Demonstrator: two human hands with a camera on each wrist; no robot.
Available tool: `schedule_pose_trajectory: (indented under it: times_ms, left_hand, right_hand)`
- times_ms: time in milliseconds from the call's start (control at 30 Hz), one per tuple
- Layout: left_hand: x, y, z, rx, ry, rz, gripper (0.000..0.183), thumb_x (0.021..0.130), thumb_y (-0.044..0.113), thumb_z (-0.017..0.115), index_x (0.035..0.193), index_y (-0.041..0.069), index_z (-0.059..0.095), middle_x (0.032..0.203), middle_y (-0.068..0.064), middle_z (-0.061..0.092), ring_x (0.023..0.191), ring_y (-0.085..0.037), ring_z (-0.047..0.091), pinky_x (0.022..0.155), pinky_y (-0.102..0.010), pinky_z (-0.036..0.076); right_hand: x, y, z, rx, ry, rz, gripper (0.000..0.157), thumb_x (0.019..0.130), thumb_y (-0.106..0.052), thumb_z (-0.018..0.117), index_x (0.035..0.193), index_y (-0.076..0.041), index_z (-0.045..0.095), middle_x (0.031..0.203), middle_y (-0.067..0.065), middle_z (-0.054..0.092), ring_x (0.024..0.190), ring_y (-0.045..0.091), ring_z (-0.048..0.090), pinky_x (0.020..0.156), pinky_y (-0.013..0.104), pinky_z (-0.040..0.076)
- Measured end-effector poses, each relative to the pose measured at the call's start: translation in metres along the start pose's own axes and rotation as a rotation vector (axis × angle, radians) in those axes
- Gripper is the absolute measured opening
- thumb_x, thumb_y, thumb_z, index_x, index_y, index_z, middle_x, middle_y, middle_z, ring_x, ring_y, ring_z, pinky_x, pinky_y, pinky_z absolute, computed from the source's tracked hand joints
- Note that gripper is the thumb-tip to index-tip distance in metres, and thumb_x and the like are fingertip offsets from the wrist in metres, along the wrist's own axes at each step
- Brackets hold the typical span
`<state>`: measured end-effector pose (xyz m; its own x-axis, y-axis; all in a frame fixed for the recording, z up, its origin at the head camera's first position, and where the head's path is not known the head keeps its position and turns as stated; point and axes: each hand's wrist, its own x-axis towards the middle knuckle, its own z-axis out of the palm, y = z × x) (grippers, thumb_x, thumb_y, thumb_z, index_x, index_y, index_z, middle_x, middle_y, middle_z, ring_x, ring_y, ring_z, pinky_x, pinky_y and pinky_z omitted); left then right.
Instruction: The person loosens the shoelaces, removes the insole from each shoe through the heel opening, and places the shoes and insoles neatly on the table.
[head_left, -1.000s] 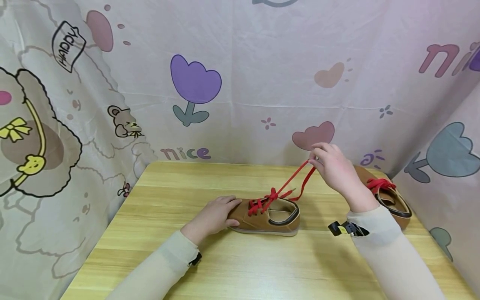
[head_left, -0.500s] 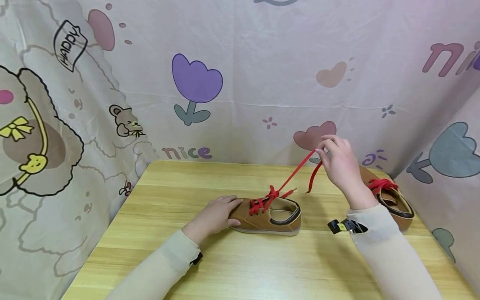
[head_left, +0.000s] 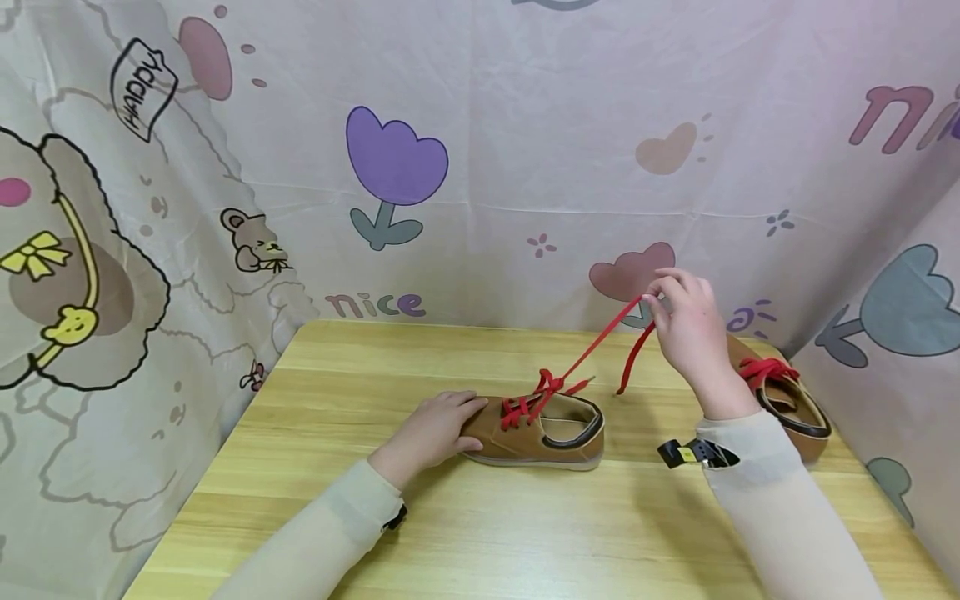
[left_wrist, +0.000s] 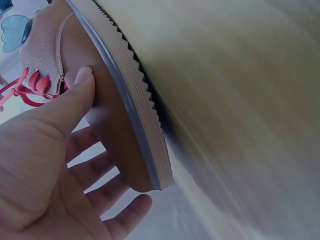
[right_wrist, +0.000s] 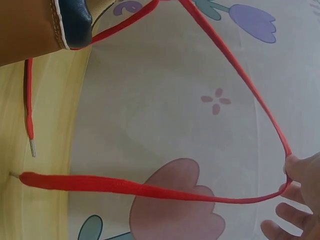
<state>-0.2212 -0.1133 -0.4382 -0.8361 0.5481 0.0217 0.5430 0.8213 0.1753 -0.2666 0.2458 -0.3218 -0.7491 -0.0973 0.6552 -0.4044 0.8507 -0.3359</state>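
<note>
A brown shoe (head_left: 525,433) with red laces lies sole down on the wooden table, toe to the left. My left hand (head_left: 431,435) holds its toe, thumb on the near side and fingers over the far side, as the left wrist view shows. Up and to the right, my right hand (head_left: 686,333) pinches a red shoelace (head_left: 600,337) between thumb and fingertips. That lace runs taut from the knot (head_left: 551,383) to the fingers, and its loose end hangs below them. The other lace end (right_wrist: 29,107) hangs beside the shoe in the right wrist view.
A second brown shoe (head_left: 795,408) with red laces stands at the table's right side, partly behind the right forearm. A printed curtain (head_left: 510,150) hangs along the table's back edge and both sides. The wooden tabletop (head_left: 465,533) stretches in front of the shoe.
My right hand has moved up and right, drawing the lace out longer. Its end, earlier behind the shoe's heel, now hangs free in the air. The left hand and shoe keep their place.
</note>
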Motion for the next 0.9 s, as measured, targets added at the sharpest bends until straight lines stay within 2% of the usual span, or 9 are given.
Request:
schedule_pose_trajectory:
  times_ms: [133,400,533,733,900]
  left_hand:
    - [0.001,0.001,0.001,0.013,0.013,0.006,0.068,0.091,0.047,0.069,0.146,0.012,0.053,0.148,-0.011,0.051,0.135,-0.033,0.047,0.106,-0.055,0.042]
    - [0.002,0.002,0.0,0.014,0.005,0.0,0.067,0.091,0.047,0.069,0.146,0.013,0.053,0.148,-0.011,0.051,0.135,-0.033,0.047,0.106,-0.055,0.041]
    - [0.001,0.001,0.0,0.019,-0.002,-0.006,0.067,0.091,0.048,0.069,0.147,0.013,0.053,0.148,-0.011,0.051,0.135,-0.033,0.047,0.107,-0.055,0.041]
    - [0.001,0.001,0.0,0.008,-0.001,-0.006,0.067,0.091,0.047,0.069,0.147,0.013,0.052,0.148,-0.011,0.051,0.136,-0.033,0.047,0.107,-0.055,0.04]
    - [0.0,0.0,0.0,0.008,0.0,-0.003,0.068,0.091,0.047,0.069,0.147,0.013,0.052,0.148,-0.011,0.051,0.135,-0.034,0.047,0.107,-0.055,0.04]
  right_hand:
    - [-0.001,0.002,-0.002,-0.003,-0.009,0.029,0.007,0.098,-0.009,0.063,0.098,-0.002,0.061,0.136,0.02,0.054,0.123,0.048,0.043,0.089,0.061,0.042]
    - [0.002,0.011,-0.007,0.015,0.051,0.102,0.014,0.101,-0.012,0.06,0.097,0.002,0.06,0.133,0.026,0.054,0.119,0.052,0.043,0.093,0.062,0.035]
    - [0.002,0.014,0.003,0.019,0.032,0.087,0.012,0.1,-0.011,0.062,0.097,0.001,0.063,0.132,0.025,0.054,0.117,0.052,0.043,0.093,0.061,0.035]
    - [0.002,0.015,0.022,0.035,0.036,0.007,0.006,0.096,-0.007,0.067,0.097,-0.002,0.067,0.127,0.023,0.056,0.112,0.05,0.047,0.092,0.059,0.037]
    - [-0.002,0.012,0.028,0.024,0.032,-0.037,0.004,0.094,-0.005,0.069,0.097,-0.003,0.069,0.122,0.022,0.058,0.11,0.049,0.049,0.093,0.059,0.038]
